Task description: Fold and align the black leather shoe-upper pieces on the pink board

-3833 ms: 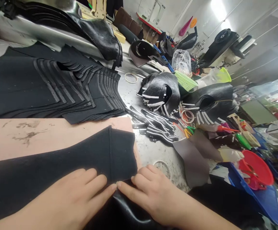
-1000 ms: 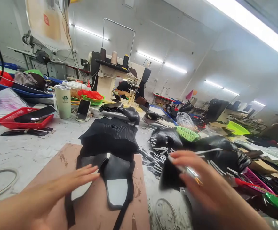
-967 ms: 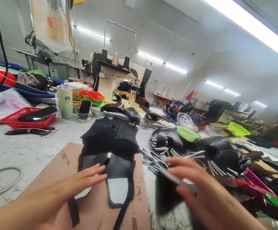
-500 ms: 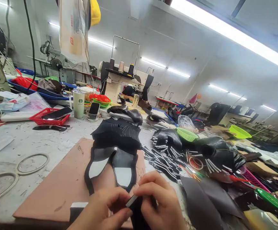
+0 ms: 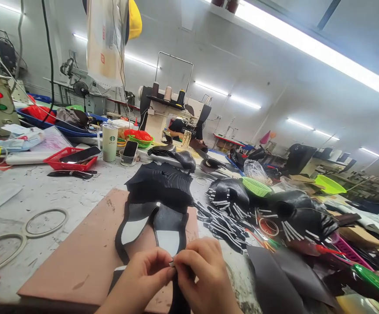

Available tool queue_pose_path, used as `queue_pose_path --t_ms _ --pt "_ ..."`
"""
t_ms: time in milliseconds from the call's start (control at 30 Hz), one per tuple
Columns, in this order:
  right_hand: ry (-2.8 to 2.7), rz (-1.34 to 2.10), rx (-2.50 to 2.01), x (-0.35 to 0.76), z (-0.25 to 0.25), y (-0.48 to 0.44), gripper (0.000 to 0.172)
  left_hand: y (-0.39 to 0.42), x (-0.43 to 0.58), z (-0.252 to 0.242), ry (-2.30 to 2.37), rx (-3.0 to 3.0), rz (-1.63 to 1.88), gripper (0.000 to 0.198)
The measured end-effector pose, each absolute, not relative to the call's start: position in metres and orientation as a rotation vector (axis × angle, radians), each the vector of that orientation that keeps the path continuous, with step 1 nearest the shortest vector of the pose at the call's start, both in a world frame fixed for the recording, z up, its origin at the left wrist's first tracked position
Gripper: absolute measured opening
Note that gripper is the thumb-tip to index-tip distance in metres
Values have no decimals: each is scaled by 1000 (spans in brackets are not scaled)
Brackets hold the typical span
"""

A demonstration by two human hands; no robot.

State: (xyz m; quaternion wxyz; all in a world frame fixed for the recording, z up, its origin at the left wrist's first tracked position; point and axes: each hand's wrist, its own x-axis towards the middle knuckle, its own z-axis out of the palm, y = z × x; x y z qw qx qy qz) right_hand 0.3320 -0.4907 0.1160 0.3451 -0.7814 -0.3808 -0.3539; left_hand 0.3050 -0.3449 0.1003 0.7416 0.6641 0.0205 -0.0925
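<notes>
Hands (image 5: 205,275) | both pinched nearly closed | gripping black piece (image 5: 178,300)

Pale table (image 5: 78,198): pink board (image 5: 78,257) bearing black pieces (image 5: 167,218); red basket (image 5: 69,166), tumbler (image 5: 110,146).

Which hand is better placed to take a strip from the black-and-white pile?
Probably the right hand: it is nearer the black-and-white strips, ahead and to its right. The left hand would likely reach across it. Both pinch a dark piece.
</notes>
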Motion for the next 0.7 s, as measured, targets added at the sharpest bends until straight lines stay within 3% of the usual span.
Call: queue_pose_path --t_ms 133,367,567,700 --pt "-1044 -964 -2064 339 127 -497 14 -348 307 105 66 1502 -166 44" --pt "-1200 -998 -2166 350 148 -498 20 -347 314 127 -135 1856 46 25" --pt "-1027 -1275 -2119 344 115 -485 21 -346 315 117 -116 1967 -19 23" --pt "-860 -1054 -2006 339 96 -485 20 -344 316 113 -76 1933 -108 22"
